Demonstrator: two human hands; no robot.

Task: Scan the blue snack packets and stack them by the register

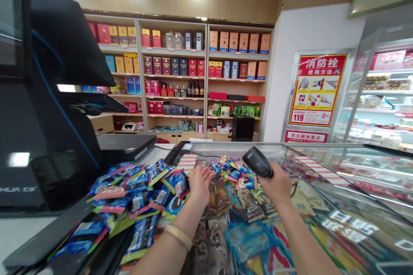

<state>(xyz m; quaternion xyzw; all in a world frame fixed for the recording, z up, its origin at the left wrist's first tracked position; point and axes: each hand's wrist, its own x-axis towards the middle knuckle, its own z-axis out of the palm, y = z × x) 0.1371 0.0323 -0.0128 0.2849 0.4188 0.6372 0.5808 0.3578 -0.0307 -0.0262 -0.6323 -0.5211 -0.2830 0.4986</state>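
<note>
A black handheld barcode scanner (257, 161) is in my right hand (279, 184), its head pointing up and to the left over the glass counter. My left hand (200, 182), turned partly palm up with fingers loosely stretched, holds nothing I can see. A large heap of small blue, pink and green snack packets (138, 191) lies just left of it. Beyond and between my hands is a smaller pile of similar packets (230, 168), partly below the scanner. A light bangle circles my left wrist.
A black checkout terminal (64, 116) stands at the left. Bagged snacks (248, 240) show through the glass counter top. Shelves of boxed goods (174, 64) line the back wall. A red fire-hydrant notice (319, 90) and a lit display cooler (383, 94) are on the right.
</note>
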